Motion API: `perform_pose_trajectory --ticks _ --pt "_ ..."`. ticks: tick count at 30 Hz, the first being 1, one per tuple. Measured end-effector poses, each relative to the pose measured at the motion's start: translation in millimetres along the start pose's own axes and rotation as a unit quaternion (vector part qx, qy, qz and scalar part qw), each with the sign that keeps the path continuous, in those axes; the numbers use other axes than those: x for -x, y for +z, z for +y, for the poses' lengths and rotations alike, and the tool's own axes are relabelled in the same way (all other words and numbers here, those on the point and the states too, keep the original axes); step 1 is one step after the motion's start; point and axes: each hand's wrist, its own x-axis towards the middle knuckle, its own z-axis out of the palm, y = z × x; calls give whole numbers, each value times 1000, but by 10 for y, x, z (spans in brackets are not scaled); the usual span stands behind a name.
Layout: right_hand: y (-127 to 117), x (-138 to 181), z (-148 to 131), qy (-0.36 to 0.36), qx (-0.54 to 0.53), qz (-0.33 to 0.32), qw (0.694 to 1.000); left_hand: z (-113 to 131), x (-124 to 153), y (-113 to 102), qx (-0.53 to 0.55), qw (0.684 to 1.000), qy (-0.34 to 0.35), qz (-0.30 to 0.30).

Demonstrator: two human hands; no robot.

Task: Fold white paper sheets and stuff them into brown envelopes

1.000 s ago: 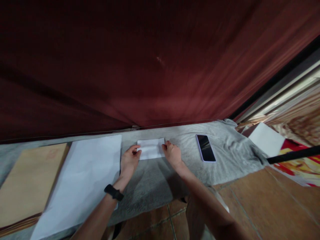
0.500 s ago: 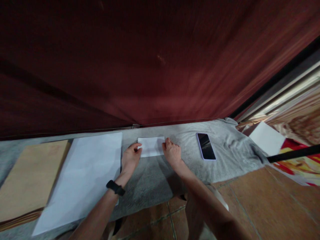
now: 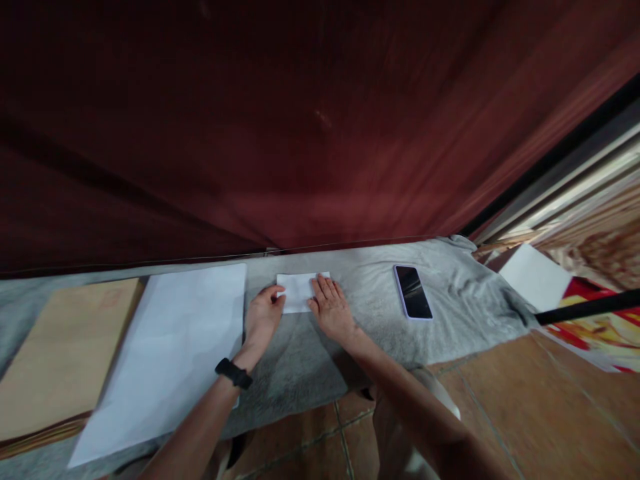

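A small white piece of paper [image 3: 298, 292] lies flat on the grey cloth, between my two hands. My left hand [image 3: 265, 312] pinches its left edge between thumb and fingers; a black watch is on that wrist. Across the paper's right part my right hand [image 3: 333, 311] rests palm down, fingers stretched out, covering that end. Just left of my left hand lies a large white sheet stack [image 3: 175, 347]. A phone [image 3: 414, 293] in a pale purple case lies to the right of my right hand, screen up and dark.
Brown envelopes [image 3: 65, 347] are stacked at the far left. The grey cloth [image 3: 360, 267] covers a narrow bench against a dark red wall [image 3: 310, 133]. At the right stand a white box [image 3: 534, 277], a black bar [image 3: 590, 310] and a red-yellow printed package [image 3: 600, 330]. Below is tiled floor [image 3: 500, 393].
My right hand has moved left from the paper's right edge onto its surface, and its fingers have straightened flat. My left hand keeps its pinch in nearly the same place.
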Motion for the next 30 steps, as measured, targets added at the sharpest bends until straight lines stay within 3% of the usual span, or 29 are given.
perform_pose_trajectory --ticks 13,18,22,25,30 --pt "90 43 -1 2 24 43 999 169 189 -85 -178 981 73 20" --pt "166 43 12 -3 24 73 997 107 222 4 -210 952 209 69" --pt "194 52 17 -6 18 78 997 66 269 186 -220 930 296 17" --pt "186 56 15 1 16 71 997 31 320 272 -255 922 292 -5" --pt "124 42 44 23 20 52 998 -9 353 291 -281 923 262 15"
